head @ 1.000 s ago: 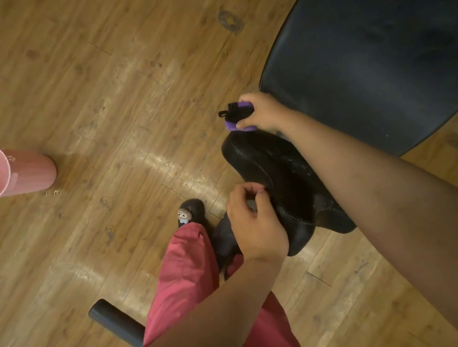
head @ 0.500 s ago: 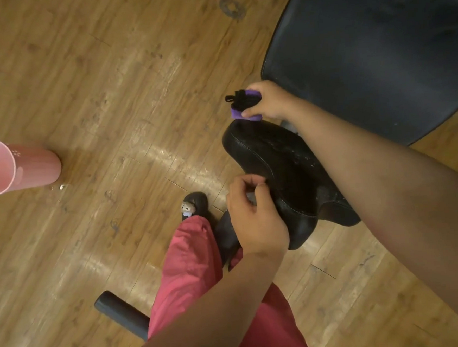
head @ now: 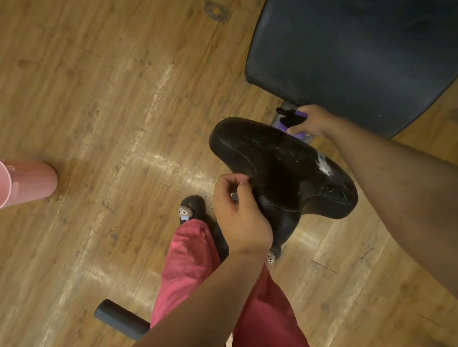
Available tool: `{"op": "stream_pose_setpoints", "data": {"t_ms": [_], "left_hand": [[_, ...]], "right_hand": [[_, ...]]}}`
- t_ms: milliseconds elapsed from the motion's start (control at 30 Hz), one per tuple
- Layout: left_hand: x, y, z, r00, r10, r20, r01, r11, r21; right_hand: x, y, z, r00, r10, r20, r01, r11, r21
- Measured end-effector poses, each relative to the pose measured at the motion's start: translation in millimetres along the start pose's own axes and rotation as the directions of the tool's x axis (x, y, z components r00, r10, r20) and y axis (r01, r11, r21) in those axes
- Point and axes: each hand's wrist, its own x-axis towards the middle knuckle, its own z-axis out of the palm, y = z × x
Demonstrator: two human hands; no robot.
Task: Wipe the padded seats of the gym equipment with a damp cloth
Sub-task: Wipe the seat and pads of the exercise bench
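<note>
A black saddle-shaped padded seat (head: 276, 164) stands in the middle, its surface speckled, with a white smear near its right side. My left hand (head: 239, 216) is at the seat's near-left edge, fingers curled against the edge. My right hand (head: 313, 121) reaches past the seat's far edge and grips a purple cloth (head: 281, 127) with a black part on top. The cloth sits just beyond the seat, below a large dark padded bench (head: 362, 42) at the upper right.
The floor is wood planks. A pink cup (head: 20, 182) stands on it at the far left. A dark round bar end (head: 121, 319) sticks out low left of my red trouser leg (head: 185, 263). My black shoe (head: 195, 208) is beside the seat.
My right hand has carried the purple cloth from the seat's nose rightward along its far edge. A white smear now shows on the seat. My left hand has stayed in place.
</note>
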Motion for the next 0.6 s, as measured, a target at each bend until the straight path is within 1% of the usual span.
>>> {"op": "stream_pose_setpoints", "data": {"t_ms": [100,267,433,600], "left_hand": [[-1.1,2.8,0.2,1.0,0.015,0.005,-0.015,1.0,-0.006],[-2.1,4.5,-1.4,1.0,0.02,0.012,-0.02,0.999,0.032],[-4.4,9.9,0.2,0.999,0.05,-0.012,-0.049,0.997,0.058],[-5.1,10.6,0.8,0.997,0.068,-0.033,-0.065,0.993,0.099]], "right_hand": [[-6.5,9.5,-2.4,1.0,0.013,0.01,-0.013,0.997,0.077],[-20.2,22.6,-8.2,1.0,0.006,0.023,-0.009,0.993,0.116],[-28.7,42.2,-8.5,1.0,0.006,-0.03,0.0,0.982,0.189],[-40.0,59.7,-13.2,0.999,0.032,0.001,-0.032,0.974,0.223]]}}
